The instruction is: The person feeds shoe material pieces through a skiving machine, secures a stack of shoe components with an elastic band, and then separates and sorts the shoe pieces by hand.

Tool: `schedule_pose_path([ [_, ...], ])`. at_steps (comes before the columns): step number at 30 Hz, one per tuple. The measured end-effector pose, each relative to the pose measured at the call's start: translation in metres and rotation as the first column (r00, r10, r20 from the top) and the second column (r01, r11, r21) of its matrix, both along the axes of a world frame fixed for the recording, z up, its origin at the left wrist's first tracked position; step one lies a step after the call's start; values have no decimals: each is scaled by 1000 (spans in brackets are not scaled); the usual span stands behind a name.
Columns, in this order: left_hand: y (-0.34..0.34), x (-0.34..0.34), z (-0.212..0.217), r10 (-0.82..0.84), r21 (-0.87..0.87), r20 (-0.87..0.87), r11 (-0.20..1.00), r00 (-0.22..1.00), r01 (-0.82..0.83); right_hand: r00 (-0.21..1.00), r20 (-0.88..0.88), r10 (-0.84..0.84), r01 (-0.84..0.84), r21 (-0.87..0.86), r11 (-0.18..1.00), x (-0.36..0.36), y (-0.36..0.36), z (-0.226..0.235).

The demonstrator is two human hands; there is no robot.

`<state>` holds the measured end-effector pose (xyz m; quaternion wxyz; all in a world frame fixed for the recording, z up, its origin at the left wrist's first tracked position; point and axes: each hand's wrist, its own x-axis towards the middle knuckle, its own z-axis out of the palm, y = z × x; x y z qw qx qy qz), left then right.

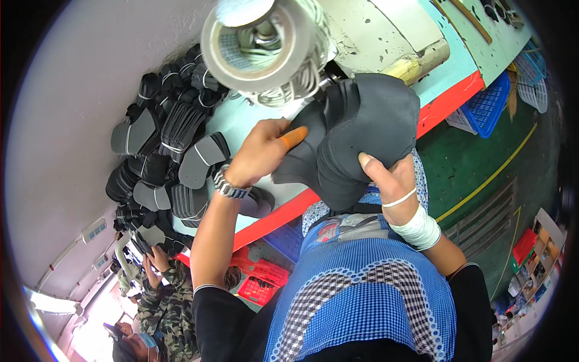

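A stack of black, flat, curved cut pieces (371, 114), like shoe parts, is held up over the table's red front edge. My left hand (265, 148), with an orange cover on one digit and a metal watch on the wrist, grips the stack's left side. My right hand (395, 187) grips its lower right edge, thumb on top and the other fingers mostly hidden beneath. White elastic bands (419, 231) are wound thickly round my right wrist, and one loops across the hand. Left of my left hand lie banded bundles of black pieces (181, 130).
Beyond the stack stands a tape roll (211, 42) beside hanging white bands (295, 90). A worn yellowish cylinder (416, 63) rests on the table. Blue crates (488, 108) stand right; a red basket (259, 289) sits below the table. Another person (166, 314) works at lower left.
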<state>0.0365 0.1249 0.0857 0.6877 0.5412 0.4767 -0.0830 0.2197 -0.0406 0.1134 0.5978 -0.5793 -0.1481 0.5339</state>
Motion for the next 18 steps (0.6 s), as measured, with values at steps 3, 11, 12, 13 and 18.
schedule_pose_path([
  [3, 3, 9, 12, -109, 95, -126, 988, 986, 121, 999, -16, -42, 42, -5, 999, 2, -1, 3],
  [11, 4, 9, 6, -19, -90, 58, 996, 998, 24, 996, -67, -65, 65, -3, 998, 0, -1, 3],
  [12, 3, 6, 5, 0, -116, 47, 993, 999, 6, 990, -108, -86, 83, -26, 996, -1, -1, 3],
  [13, 0, 5, 5, -3, -120, 48, 993, 999, 9, 990, -106, -89, 86, -31, 996, 0, -2, 2],
  [18, -7, 8, 24, 165, -200, 195, 972, 967, -126, 995, -36, -89, 89, -2, 996, -1, -2, 3],
])
